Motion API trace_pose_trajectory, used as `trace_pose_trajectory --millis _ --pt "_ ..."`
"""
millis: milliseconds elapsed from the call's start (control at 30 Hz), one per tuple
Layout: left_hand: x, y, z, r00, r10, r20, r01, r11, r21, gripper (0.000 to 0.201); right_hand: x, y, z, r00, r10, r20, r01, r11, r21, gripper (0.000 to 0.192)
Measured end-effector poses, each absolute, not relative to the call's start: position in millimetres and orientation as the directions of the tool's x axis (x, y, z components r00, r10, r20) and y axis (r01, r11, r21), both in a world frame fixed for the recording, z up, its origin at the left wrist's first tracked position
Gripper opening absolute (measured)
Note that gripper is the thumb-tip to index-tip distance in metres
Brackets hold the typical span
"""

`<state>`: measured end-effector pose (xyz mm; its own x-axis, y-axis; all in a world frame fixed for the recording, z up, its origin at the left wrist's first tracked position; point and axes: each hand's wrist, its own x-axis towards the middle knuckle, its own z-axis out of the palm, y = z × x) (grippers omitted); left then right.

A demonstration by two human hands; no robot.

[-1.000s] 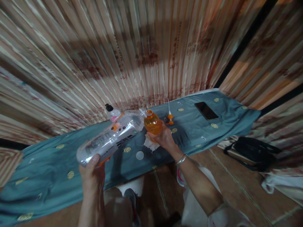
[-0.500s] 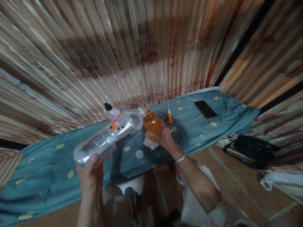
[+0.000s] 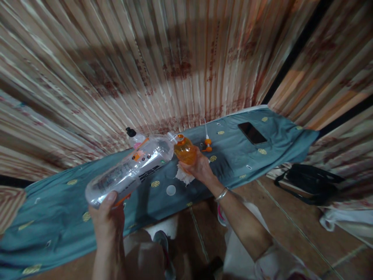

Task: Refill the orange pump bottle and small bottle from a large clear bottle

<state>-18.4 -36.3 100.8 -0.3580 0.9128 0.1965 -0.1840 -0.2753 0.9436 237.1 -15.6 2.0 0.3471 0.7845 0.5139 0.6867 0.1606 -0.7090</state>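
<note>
My left hand point(image 3: 107, 214) is closed round the base of a large clear plastic bottle point(image 3: 131, 167) with orange and black print. The bottle lies tilted, its uncapped neck pointing right. That neck meets the open mouth of a small orange bottle point(image 3: 185, 151), which my right hand point(image 3: 201, 167) grips from the right. Whether liquid passes between them I cannot make out. Beneath the orange bottle a crumpled white tissue point(image 3: 184, 177) is partly hidden. A round white cap point(image 3: 171, 190) rests in front on the cloth. Behind my right hand lies an orange pump head point(image 3: 208, 144) with a pale tube.
A teal cloth point(image 3: 72, 202) covers the long narrow surface. A phone point(image 3: 252, 133) lies on its right part. Behind the large bottle stands a bottle with a black top point(image 3: 131, 132). A black bag point(image 3: 309, 182) sits at lower right; striped curtains point(image 3: 175, 70) hang behind.
The base of the large bottle and my left hand have shifted slightly left. Both bottle mouths stay together, and the whole view has drifted a little.
</note>
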Motion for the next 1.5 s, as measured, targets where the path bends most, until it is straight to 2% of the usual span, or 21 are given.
trace_pose_trajectory --millis 200,633,867,1067,1267,1500 --pt "-18 -37 102 -0.358 0.912 0.199 -0.186 -0.278 0.942 0.043 238 -15 3 0.337 0.791 0.511 0.688 0.163 -0.707 0.068" --pt "-16 -36 101 -0.364 0.913 0.182 -0.190 -0.264 0.946 0.046 237 -17 10 0.364 0.834 0.414 0.649 0.092 -0.756 0.069" --pt "-15 -41 102 -0.302 0.932 0.198 -0.168 -0.257 0.952 0.040 237 -18 13 0.372 0.830 0.414 0.648 0.087 -0.757 0.071" --pt "-11 -39 99 -0.380 0.912 0.156 -0.182 -0.239 0.954 0.057 238 -18 18 0.376 0.847 0.376 0.638 0.058 -0.768 0.070" --pt "-13 -38 99 -0.338 0.926 0.171 -0.184 -0.243 0.952 0.048 239 -17 16 0.360 0.837 0.411 0.648 0.092 -0.756 0.069" --pt "-12 -37 97 -0.362 0.915 0.176 -0.204 -0.262 0.943 0.048 241 -15 12 0.343 0.821 0.456 0.655 0.139 -0.742 0.068"
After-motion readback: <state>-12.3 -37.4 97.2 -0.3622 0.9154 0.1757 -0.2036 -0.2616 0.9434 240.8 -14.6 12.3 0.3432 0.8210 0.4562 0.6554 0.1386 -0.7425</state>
